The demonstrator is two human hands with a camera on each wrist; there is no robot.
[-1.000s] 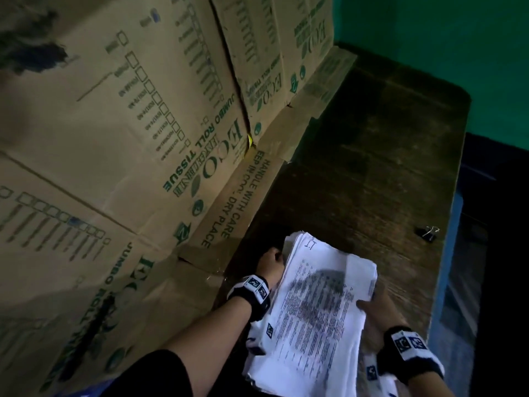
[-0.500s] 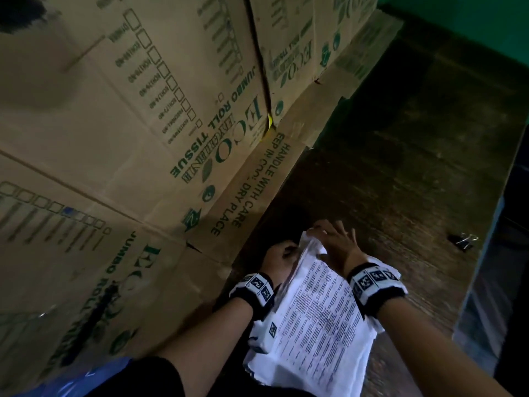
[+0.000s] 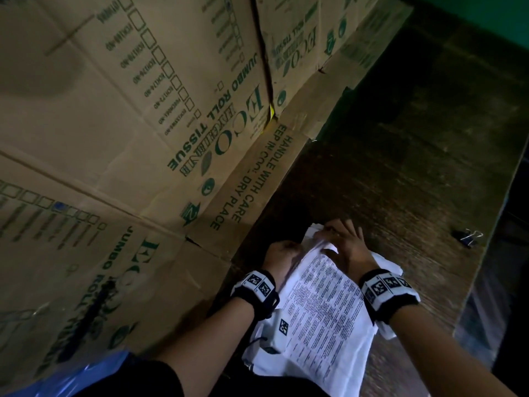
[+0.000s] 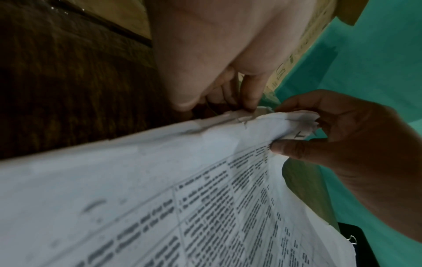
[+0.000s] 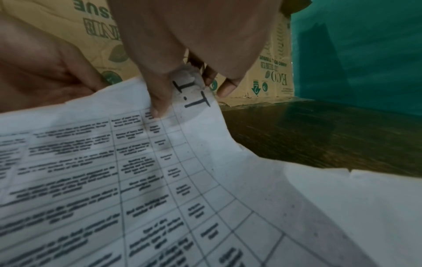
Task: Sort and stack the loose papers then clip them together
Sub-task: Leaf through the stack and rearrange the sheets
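The stack of papers (image 3: 323, 310) is lying on the dark wooden table (image 3: 400, 167), near the person; the right hand (image 3: 347, 247) is pinching the far corner of the papers in its grip; the left hand (image 3: 282, 253) is curling its fingers on the left edge, grasping the papers; a black binder clip (image 3: 468, 237) is sitting well apart, near the table's right edge; big cardboard boxes (image 3: 143, 110) are standing on the left.
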